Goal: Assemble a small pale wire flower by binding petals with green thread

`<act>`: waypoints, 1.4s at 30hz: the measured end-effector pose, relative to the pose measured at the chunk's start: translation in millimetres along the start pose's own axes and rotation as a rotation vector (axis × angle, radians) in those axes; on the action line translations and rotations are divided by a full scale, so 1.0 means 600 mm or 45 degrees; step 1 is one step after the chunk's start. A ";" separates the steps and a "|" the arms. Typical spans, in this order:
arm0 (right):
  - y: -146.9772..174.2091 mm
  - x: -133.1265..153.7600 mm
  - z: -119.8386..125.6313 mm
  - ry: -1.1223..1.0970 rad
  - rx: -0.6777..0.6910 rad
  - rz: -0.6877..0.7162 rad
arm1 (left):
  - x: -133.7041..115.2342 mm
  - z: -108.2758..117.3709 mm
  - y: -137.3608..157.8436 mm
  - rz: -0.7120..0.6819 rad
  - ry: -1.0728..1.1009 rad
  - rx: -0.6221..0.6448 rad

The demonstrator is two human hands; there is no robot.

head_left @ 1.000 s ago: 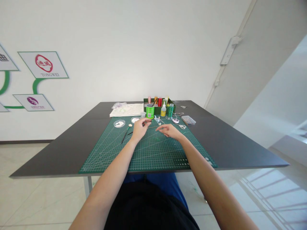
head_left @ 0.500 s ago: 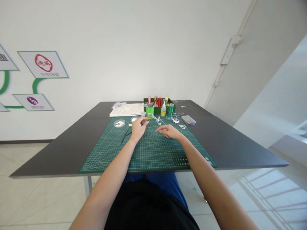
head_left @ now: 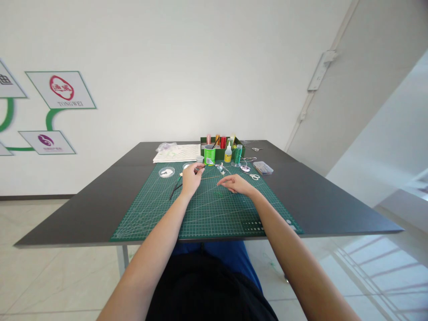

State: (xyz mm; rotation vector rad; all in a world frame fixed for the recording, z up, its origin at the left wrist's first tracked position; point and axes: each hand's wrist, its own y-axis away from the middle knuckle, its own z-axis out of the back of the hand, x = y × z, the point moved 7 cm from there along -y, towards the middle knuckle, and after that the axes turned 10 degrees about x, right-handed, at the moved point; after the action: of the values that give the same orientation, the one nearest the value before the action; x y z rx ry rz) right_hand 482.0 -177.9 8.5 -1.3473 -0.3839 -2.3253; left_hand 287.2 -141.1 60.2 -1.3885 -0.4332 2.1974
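My left hand (head_left: 192, 176) is closed around a thin dark tool (head_left: 204, 166), whose tip shows past the fingers; most of it is hidden. Over the green cutting mat (head_left: 207, 214), my right hand (head_left: 236, 183) has its thumb and fingertips pinched together. Anything between them is too small to make out. A thin brownish stick (head_left: 210, 178) lies between the hands. Dark slender tools (head_left: 173, 191) rest left of my left hand. Just beyond the hands lie small white and clear pieces (head_left: 221, 167).
At the back stand a bright green can (head_left: 209, 156), a glue bottle (head_left: 228, 154), a green spool (head_left: 238, 154) and a box (head_left: 219, 154) of coloured spools. White-handled scissors (head_left: 254, 176) and a clear case (head_left: 263, 168) lie right. A round dish (head_left: 166, 172) sits left.
My left hand has turned slightly and drawn a little left, with the dark tool still in it. My right hand stays in nearly the same place.
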 end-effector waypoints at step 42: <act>0.011 0.028 -0.015 -0.551 0.240 0.295 | 0.006 -0.029 0.008 -0.091 -0.412 0.201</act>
State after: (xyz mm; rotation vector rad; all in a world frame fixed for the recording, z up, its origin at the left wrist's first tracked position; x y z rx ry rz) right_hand 471.2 -191.3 18.7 -1.6946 -0.5297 -1.7578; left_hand 300.4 -143.0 47.9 -0.9239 -0.4042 2.3463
